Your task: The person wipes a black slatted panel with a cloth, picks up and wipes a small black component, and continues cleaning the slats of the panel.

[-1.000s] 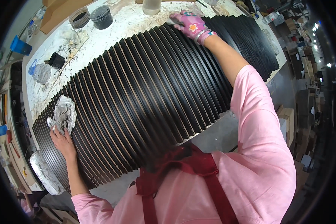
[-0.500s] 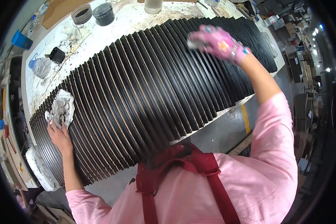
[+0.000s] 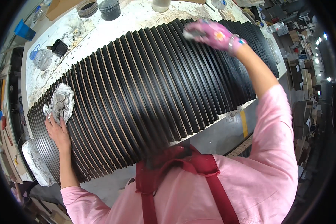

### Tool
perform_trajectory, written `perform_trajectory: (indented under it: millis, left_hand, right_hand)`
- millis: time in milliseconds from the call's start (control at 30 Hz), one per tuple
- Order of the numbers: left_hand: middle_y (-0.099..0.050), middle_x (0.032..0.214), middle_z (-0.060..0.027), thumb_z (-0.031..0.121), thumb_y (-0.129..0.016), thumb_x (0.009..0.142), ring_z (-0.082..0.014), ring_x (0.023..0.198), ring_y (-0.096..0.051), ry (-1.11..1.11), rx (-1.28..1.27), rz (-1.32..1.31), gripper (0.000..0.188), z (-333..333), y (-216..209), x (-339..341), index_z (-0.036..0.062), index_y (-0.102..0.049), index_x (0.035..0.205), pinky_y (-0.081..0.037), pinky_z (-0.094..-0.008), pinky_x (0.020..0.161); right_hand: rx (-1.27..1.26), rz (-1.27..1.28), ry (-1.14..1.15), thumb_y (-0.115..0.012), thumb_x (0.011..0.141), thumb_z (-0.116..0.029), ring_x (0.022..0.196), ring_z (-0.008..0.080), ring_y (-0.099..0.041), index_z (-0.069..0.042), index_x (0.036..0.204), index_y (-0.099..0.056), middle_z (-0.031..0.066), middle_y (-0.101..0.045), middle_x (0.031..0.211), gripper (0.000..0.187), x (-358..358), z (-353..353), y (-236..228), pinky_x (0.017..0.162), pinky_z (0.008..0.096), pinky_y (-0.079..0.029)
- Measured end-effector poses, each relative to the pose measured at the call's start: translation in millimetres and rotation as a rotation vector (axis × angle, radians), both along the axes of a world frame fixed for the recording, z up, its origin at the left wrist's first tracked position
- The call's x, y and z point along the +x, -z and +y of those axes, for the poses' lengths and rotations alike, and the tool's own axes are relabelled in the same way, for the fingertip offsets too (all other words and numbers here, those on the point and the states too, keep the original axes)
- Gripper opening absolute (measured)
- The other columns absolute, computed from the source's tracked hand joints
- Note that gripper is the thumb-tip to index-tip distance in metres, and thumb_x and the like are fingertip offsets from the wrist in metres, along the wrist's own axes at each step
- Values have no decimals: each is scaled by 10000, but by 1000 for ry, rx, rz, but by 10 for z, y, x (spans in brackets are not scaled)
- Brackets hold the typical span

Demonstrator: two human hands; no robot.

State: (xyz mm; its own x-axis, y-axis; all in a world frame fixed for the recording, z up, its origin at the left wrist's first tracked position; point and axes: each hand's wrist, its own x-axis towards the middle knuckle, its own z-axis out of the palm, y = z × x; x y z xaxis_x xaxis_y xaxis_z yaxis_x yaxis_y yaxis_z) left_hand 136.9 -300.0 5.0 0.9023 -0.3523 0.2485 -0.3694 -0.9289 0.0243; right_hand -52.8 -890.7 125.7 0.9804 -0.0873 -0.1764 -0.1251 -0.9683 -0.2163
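A long row of black strips with bare brownish edges (image 3: 138,93) lies side by side across the table. At the left end, my bare left hand (image 3: 59,133) has its fingers closed on a crumpled white rag (image 3: 61,102) stained grey, resting on the strips. My right hand (image 3: 214,35) wears a pink flowered glove and is over the far side of the strips, right of the middle. Its fingers curl round a small grey-white wad (image 3: 190,34), blurred and partly hidden, so its kind is unclear. Whether it touches the strips I cannot tell.
Beyond the strips on the stained white table (image 3: 95,35) stand a dark-filled tub (image 3: 110,10), an open jar (image 3: 87,9), a black cup (image 3: 58,47) and a clear bottle (image 3: 43,59). A white block (image 3: 37,164) lies at the left end, a blue cup (image 3: 25,30) at the far left.
My right hand has moved a little left and toward the far edge of the strips with the wad. My left hand stays on the rag; the whole view has shifted slightly.
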Motion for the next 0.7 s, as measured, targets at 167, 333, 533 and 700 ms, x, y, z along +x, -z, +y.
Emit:
perform_trajectory:
  millis: [167,333,533,700]
  left_hand:
    - [-370,1412,-212,289,-508,966,-378,1305,-372,28,-10,-3,496,-13,48,89,51,-412,1390,-314,-491,1043]
    - [-367,1416,-219,297,-506,970,-382,1317,-360,4,-34,21,492,-11,-42,-25,48,-419,1385,-302,-494,1048]
    - [-370,1417,-209,341,-475,983,-372,1317,-362,8,12,-5,503,-3,15,27,52,-418,1391,-310,-496,1043]
    - [-368,1415,-209,350,-475,983,-380,1308,-366,-1,7,-11,514,74,91,79,59,-413,1402,-313,-523,1036]
  right_hand:
    - [-74,-322,138,-592,912,-281,1103,330,-578,-198,1327,-497,140,-604,1197,434,415,-140,815,948,411,-445]
    - [-61,57,-121,-626,868,-251,994,269,-602,-233,1258,-572,67,-609,994,394,-560,370,223,952,444,-401]
    - [20,-213,-173,-559,921,-227,1037,363,-574,-134,1301,-526,150,-581,1211,392,92,163,333,902,421,-481]
    - [-115,-305,-134,-566,920,-249,1025,343,-591,-182,1319,-511,126,-598,1135,408,87,252,711,870,441,-484]
